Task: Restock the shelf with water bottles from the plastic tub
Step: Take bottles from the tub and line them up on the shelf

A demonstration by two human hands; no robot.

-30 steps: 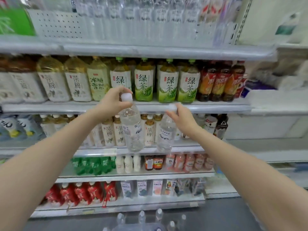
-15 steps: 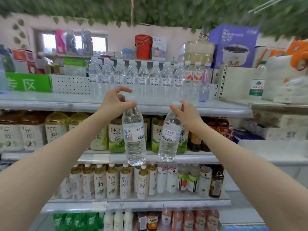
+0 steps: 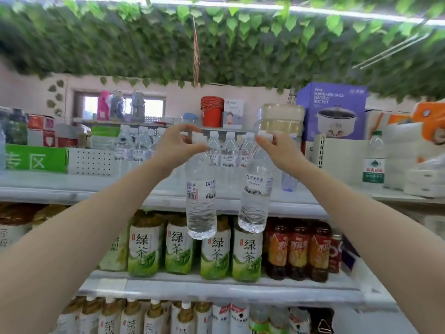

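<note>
My left hand (image 3: 177, 144) pinches the white cap of a clear water bottle (image 3: 201, 198) that hangs upright in front of the top shelf (image 3: 72, 192). My right hand (image 3: 277, 148) pinches the cap of a second water bottle (image 3: 256, 196), which tilts slightly. Both bottles hang in the air, their bases below the top shelf's front edge. Behind them a row of several water bottles (image 3: 134, 148) stands on that shelf. The plastic tub is out of view.
Green tea bottles (image 3: 178, 247) and dark red drink bottles (image 3: 298, 251) fill the shelf below. A white perforated divider (image 3: 90, 161) and a green sign (image 3: 36, 160) stand at the top shelf's left. A single labelled bottle (image 3: 373, 162) and white packs sit at right. Leafy garlands hang overhead.
Both hands have lifted their bottles from the middle shelves up to the top shelf level. The view has tilted upward, and the tub has dropped out of sight.
</note>
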